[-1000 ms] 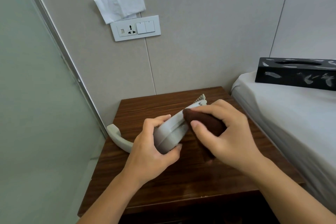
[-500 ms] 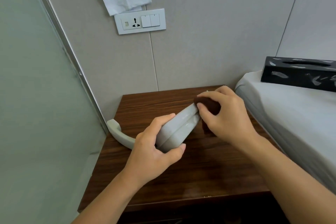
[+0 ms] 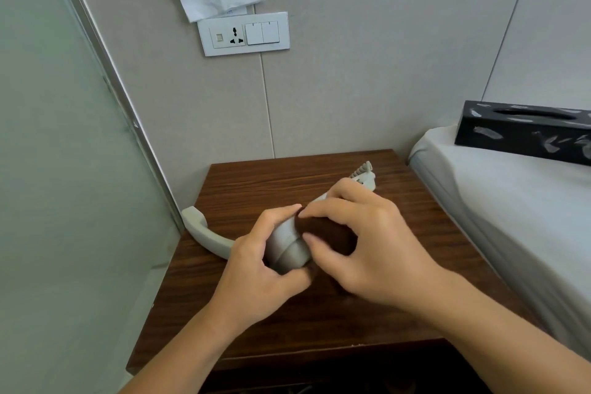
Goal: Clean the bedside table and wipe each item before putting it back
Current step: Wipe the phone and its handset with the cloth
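The left hand (image 3: 256, 269) grips the near end of the grey phone base (image 3: 289, 248), fingers and thumb curled round it, holding it tilted above the wooden table (image 3: 319, 323). The right hand (image 3: 377, 243) pinches a dark brown cloth (image 3: 326, 233) and presses it against the base's upper face, just beside the left fingertips. The base's long axis runs from the left hand's grip away and to the right, ending at the coiled cord stub (image 3: 363, 169) near the table's far edge. The coming stroke therefore likely travels along that axis — away from the left hand toward the cord end, the right hand being nearer that end. The handset (image 3: 204, 232) lies on the table to the left, partly behind the left hand. A black tissue box (image 3: 524, 134) rests on the bed (image 3: 511, 201), well apart from the table.
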